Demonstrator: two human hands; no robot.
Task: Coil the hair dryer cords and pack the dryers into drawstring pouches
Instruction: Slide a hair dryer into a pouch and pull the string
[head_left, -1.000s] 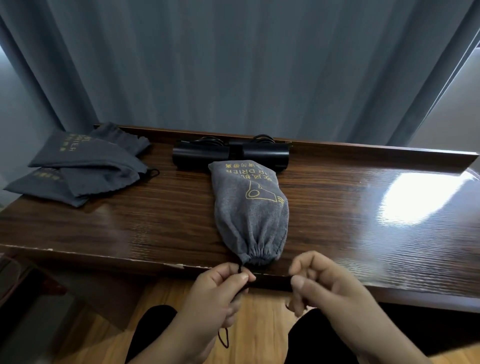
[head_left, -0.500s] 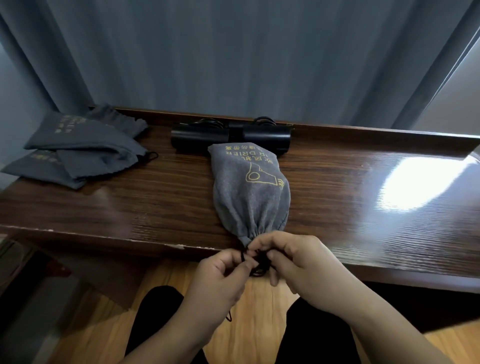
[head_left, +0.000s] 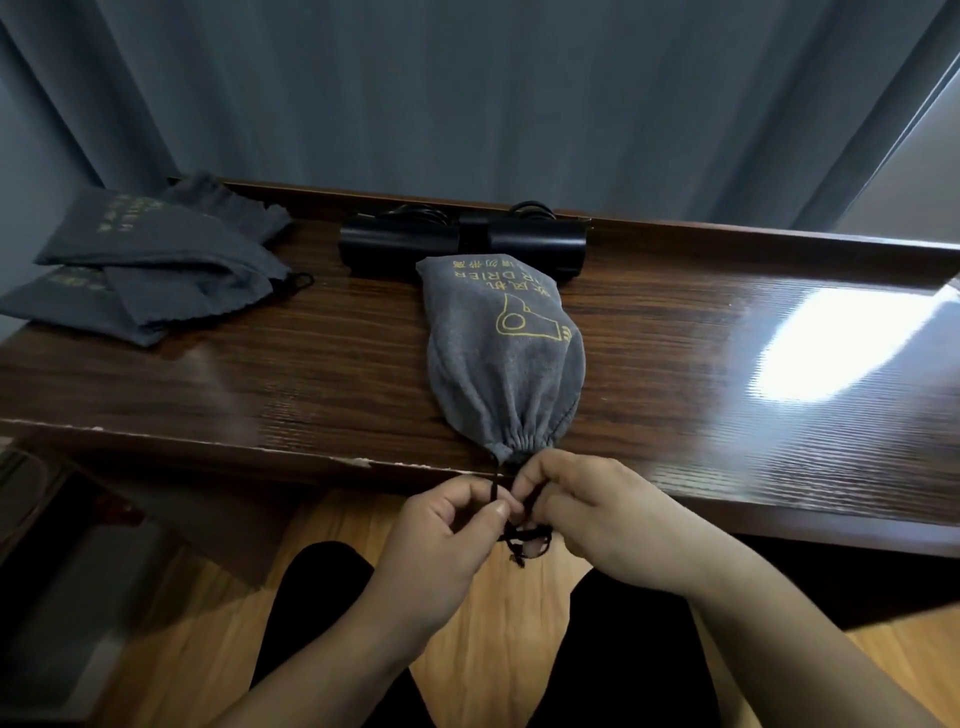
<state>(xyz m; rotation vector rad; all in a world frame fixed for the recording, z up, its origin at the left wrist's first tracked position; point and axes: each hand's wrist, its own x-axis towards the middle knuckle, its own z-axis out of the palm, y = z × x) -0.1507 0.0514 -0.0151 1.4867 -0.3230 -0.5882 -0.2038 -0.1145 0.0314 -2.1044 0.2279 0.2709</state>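
A grey drawstring pouch (head_left: 506, 358) lies on the dark wooden bench (head_left: 701, 364), its bulging closed bottom toward the far side and its gathered mouth at the near edge. Yellow lettering and a yellow hair dryer outline are printed on its upper face. The mouth is drawn tight into pleats, and a dark drawstring (head_left: 522, 535) runs from it down past the bench edge.

Both hands are just below that edge, close together. The left hand (head_left: 447, 540) has its thumb and forefinger curled and pinching the drawstring a little below the pouch mouth. The right hand (head_left: 608, 519) has its fingers (head_left: 530, 480) curled in toward the same cord, pinching it beside the left hand's grip; a small loop and the frayed end of the cord hang beneath the two hands.

Touching the far end of the pouch, two black hair dryers (head_left: 462, 247) lie end to end along the bench's raised far rim, with dark coiled cords (head_left: 530, 210) showing just behind them. At the far left of the bench is a loose pile of flat grey pouches (head_left: 156, 265) with faint yellow print, overlapping one another. A grey curtain (head_left: 467, 93) hangs behind the bench, and a wooden floor (head_left: 483, 649) shows below, between the person's dark-clad legs.
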